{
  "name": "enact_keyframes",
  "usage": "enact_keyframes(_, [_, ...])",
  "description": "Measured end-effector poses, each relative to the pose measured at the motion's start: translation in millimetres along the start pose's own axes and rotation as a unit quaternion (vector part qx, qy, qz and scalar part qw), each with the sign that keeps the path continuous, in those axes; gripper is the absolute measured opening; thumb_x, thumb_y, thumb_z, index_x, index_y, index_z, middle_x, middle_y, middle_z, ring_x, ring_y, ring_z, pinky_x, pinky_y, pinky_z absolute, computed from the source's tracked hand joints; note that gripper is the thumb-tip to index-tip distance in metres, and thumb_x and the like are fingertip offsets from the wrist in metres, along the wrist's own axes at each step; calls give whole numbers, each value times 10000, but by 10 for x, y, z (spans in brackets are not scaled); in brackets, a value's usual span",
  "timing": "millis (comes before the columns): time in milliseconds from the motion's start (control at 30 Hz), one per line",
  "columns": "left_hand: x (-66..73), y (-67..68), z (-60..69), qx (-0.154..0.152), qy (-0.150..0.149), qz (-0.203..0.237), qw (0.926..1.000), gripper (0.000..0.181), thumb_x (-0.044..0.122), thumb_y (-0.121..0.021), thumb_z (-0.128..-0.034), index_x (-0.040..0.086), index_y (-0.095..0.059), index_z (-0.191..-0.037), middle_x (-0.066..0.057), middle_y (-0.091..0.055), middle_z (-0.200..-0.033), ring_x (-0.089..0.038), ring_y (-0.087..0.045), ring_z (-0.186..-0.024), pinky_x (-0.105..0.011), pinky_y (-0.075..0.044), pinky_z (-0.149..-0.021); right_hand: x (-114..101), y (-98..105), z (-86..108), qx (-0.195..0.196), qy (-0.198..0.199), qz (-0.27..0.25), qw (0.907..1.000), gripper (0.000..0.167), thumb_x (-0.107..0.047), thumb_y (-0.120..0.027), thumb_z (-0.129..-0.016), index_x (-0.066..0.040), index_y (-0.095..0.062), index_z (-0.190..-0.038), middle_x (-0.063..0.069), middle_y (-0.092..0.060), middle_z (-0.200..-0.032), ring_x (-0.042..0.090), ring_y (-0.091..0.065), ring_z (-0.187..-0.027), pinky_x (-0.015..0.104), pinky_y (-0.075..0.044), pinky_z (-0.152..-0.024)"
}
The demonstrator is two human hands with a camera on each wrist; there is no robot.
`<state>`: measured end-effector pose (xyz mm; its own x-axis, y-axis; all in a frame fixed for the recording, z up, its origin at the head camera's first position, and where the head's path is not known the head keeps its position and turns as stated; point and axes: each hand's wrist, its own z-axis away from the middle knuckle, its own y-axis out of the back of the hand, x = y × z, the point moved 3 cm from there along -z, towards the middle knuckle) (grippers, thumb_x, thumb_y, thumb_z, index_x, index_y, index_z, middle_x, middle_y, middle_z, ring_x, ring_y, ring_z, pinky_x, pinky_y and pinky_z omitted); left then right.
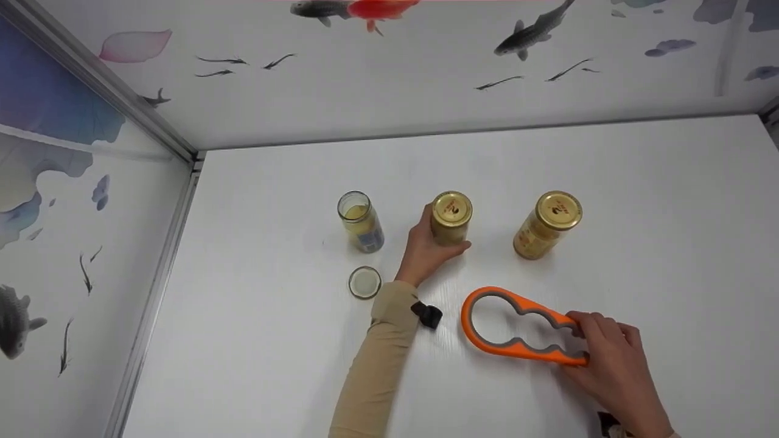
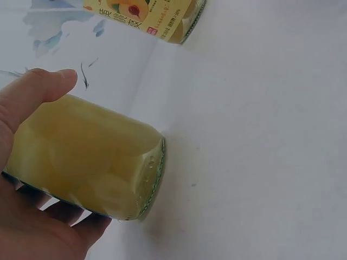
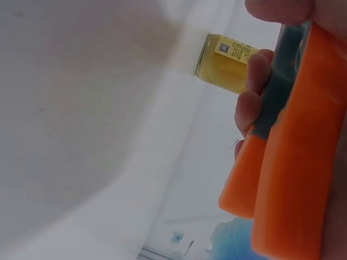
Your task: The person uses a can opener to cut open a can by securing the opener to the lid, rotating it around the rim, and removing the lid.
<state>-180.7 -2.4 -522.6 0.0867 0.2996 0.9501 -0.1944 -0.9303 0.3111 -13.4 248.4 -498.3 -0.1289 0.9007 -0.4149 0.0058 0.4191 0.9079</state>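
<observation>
My left hand (image 1: 424, 250) grips a glass jar of yellow fruit (image 1: 451, 222) with a gold lid, fingers on one side and thumb on the other. In the left wrist view this jar (image 2: 89, 157) looks tilted, its base near the white table. The right hand (image 1: 614, 356) holds an orange jar opener (image 1: 517, 350) with grey toothed inner edges by its handle end, above the table. Its two orange handles (image 3: 293, 179) fill much of the right wrist view. Another gold-lidded jar (image 1: 541, 228) stands to the right, beyond the opener.
An uncapped glass jar (image 1: 362, 225) with yellow contents stands left of the held jar. A loose round lid (image 1: 365, 283) lies in front of it, beside the left forearm. Printed wall panels (image 1: 389, 85) border the white table (image 1: 255, 274) at the back and left.
</observation>
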Motion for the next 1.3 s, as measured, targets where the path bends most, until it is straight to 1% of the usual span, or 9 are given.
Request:
enact_keyframes(200, [2, 13, -11, -56, 79, 216, 9997, 763, 135, -830, -753, 95, -440, -1408, -32, -559, -1300, -132, -492, -1212, -305, -382, -1018, -1, 18, -21, 48, 52, 9, 10000, 656, -41, -886, -539, 1, -572, -1114, 66, -585, -863, 295, -522, -865, 528, -330, -827])
enact_keyframes(333, [17, 22, 0, -94, 123, 270, 9995, 763, 126, -829, -752, 108, -447, -1412, -16, -563, -1291, -119, -498, -1197, -296, -385, -1011, -1, 34, -31, 120, 96, -42, 9999, 662, -34, -884, -535, -4, -572, -1118, 71, -591, -878, 295, -528, -873, 518, -325, -825])
enact_keyframes(567, [34, 40, 45, -257, 83, 280, 9992, 775, 106, -828, -746, 96, -443, -1419, -26, -558, -1297, -128, -496, -1197, -297, -385, -1011, 2, 67, -47, 248, 166, -138, 9995, 664, -8, -879, -528, -12, -582, -1121, 67, -606, -883, 289, -536, -879, 498, -320, -830])
enact_keyframes(700, [30, 62, 90, -281, 44, 270, 9992, 754, 86, -831, -731, 93, -473, -1394, -22, -578, -1273, -118, -512, -1175, -286, -386, -1007, -4, 56, -54, 215, 164, -147, 9995, 665, -6, -872, -524, -4, -584, -1122, 73, -606, -882, 297, -537, -875, 505, -321, -829])
enact_keyframes(900, [36, 85, 177, -237, -182, 336, 9990, 739, 62, -833, -716, 60, -493, -1372, -53, -592, -1268, -139, -525, -1175, -285, -380, -1017, -24, 52, -45, 317, 294, -164, 9989, 660, 10, -856, -507, -5, -591, -1112, 58, -599, -873, 269, -548, -851, 469, -318, -815])
enact_keyframes(1000, [30, 91, 234, -189, -247, 369, 9988, 731, 52, -833, -715, 52, -496, -1364, -56, -593, -1270, -137, -523, -1183, -285, -381, -1020, -41, 62, -57, 326, 332, -238, 9986, 664, 18, -859, -510, -9, -589, -1116, 57, -602, -882, 266, -556, -853, 460, -313, -814])
enact_keyframes(1100, [26, 92, 289, -153, -274, 415, 9986, 719, 43, -831, -713, 48, -502, -1353, -52, -598, -1261, -134, -524, -1182, -288, -382, -1021, -72, 86, -79, 355, 423, -302, 9980, 676, 31, -864, -504, -8, -590, -1121, 57, -607, -887, 263, -563, -848, 459, -313, -813])
enact_keyframes(1300, [28, 71, 383, -160, -402, 356, 9984, 685, 41, -823, -720, 45, -509, -1328, -42, -605, -1245, -128, -534, -1164, -295, -393, -1013, -159, 173, -166, 435, 649, -358, 9963, 728, 48, -890, -466, -7, -592, -1127, 69, -610, -902, 265, -573, -845, 463, -314, -817])
